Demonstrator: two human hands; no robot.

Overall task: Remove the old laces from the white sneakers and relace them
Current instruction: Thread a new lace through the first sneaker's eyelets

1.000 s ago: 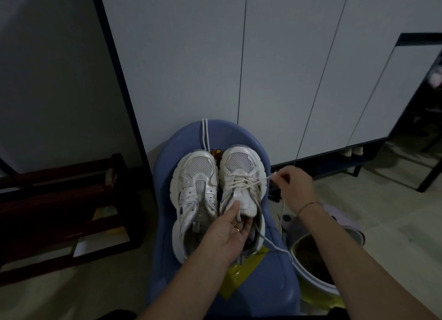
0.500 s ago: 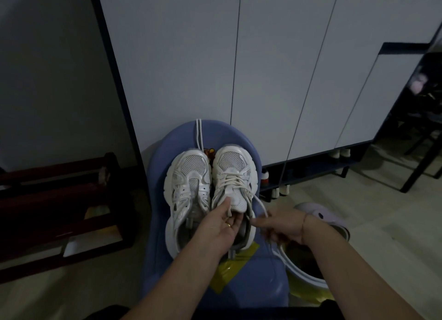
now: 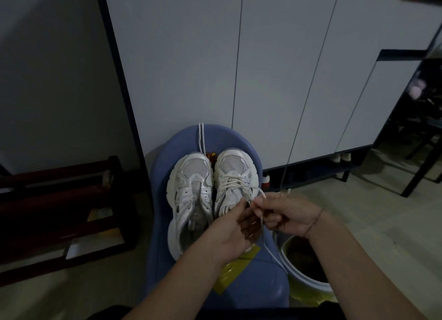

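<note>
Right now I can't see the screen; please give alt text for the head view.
The right hand pinches a white lace coming from a laced white sneaker, the left hand close beside it. A second, unlaced sneaker lies alongside, both on a blue seat.

A single wide-angle view from the person's head looks forward and steeply down. Both forearms enter at the near edge. The left hand (image 3: 229, 231) and right hand (image 3: 287, 214) meet mid-frame, close below the lens, at a lace (image 3: 269, 250). Cabinet doors (image 3: 239, 68) fill the far side.
</note>
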